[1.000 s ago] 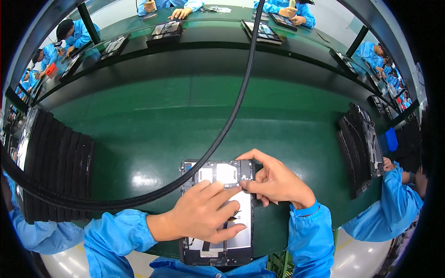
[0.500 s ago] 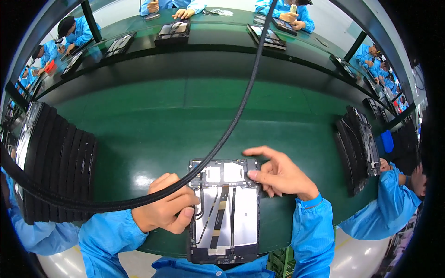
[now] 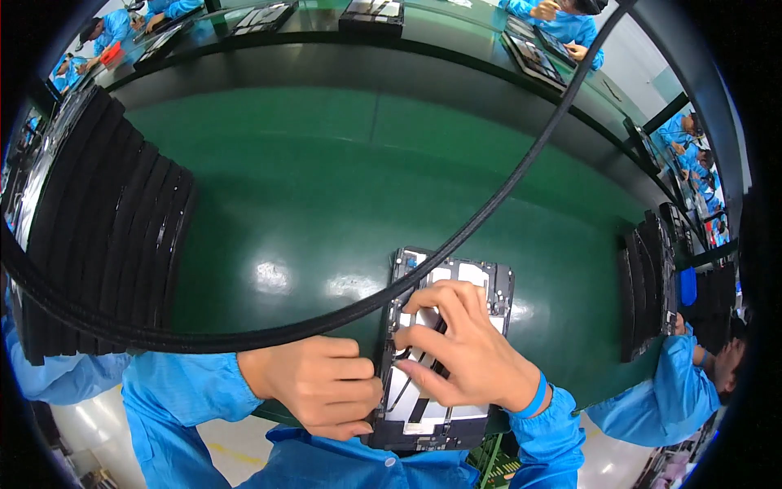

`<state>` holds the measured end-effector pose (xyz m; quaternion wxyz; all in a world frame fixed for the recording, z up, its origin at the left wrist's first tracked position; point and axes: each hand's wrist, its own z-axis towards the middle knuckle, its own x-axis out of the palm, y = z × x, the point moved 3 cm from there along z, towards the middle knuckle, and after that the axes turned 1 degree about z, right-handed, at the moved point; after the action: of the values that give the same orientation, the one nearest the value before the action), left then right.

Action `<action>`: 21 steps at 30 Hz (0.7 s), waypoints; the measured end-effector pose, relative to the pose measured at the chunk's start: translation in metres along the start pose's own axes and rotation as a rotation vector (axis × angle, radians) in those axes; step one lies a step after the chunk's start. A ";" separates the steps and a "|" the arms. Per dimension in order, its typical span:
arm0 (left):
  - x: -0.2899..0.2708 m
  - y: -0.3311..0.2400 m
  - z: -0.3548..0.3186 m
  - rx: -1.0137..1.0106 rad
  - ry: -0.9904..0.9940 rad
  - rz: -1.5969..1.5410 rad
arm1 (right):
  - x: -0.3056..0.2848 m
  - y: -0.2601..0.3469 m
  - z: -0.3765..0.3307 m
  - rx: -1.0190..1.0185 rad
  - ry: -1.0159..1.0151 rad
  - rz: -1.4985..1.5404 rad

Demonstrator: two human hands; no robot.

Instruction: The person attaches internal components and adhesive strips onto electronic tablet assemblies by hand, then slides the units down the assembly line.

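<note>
An opened tablet lies slightly tilted on the green bench, with a dark frame, white panels and several dark ribbon strips inside. Curled over its upper middle is my right hand, the thumb and fingertips apart near the tablet's left inner side. A small dark wire shows between them, but I cannot tell whether they touch it. My left hand is closed, its knuckles against the tablet's lower left edge. Its fingertips are hidden, so what they hold, if anything, does not show.
A tall stack of black-edged tablets stands at left, a smaller stack at right. A thick black cable arcs across in front. More tablets line the far ledge. Beside the right stack, a co-worker's hand and a blue object.
The view has shifted, and the tablet now appears farther right and tilted. My right hand has moved from its upper right edge to above its middle. My left hand has curled tighter.
</note>
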<state>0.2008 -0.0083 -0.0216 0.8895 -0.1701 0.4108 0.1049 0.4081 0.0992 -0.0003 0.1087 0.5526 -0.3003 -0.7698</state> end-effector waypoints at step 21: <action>0.002 0.002 -0.001 -0.014 -0.006 -0.077 | -0.001 0.019 -0.001 -0.048 0.110 -0.023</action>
<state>0.2009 -0.0071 -0.0238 0.8929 -0.1919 0.4005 0.0739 0.4063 0.0845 0.0114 0.1294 0.5945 -0.2688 -0.7467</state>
